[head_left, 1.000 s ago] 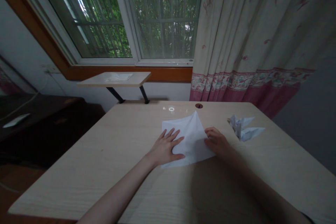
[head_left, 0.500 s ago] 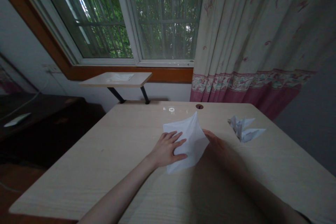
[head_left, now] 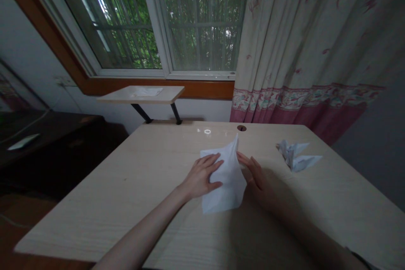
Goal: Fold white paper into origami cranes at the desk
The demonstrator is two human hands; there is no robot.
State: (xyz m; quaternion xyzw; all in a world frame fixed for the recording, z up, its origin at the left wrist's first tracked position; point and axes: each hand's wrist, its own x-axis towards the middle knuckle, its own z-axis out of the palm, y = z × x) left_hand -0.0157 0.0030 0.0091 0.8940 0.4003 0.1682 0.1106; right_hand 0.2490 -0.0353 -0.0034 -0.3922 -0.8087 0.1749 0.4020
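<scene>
In the head view, the left hand lay palm down with its fingers fanned and its thumb held apart, resting on a white sheet of paper. The paper was under the left hand and reached out to its right, filling the gap between the two hands. Its near edge came out on the wrist side of the left hand, and its far corner rose to a narrow point beyond both hands' fingertips. Along the side next to the right hand, the sheet bulged up from the desk in a curve. The right hand stood with its fingers nearly straight and close together, the tips at that raised edge; its thumb could not be made out, so whether it pinched the paper I cannot tell. A dark band showed on the right forearm, well back from the hand.

To the right of the right hand, and a little farther off, an origami figure with pointed flaps sat on the desk. Beyond the hands, past the paper's tip, was a round cable grommet. Far ahead and to the left of the left hand stood a raised shelf on black legs, with something thin and white lying on it. A floral curtain hung beyond the right hand.
</scene>
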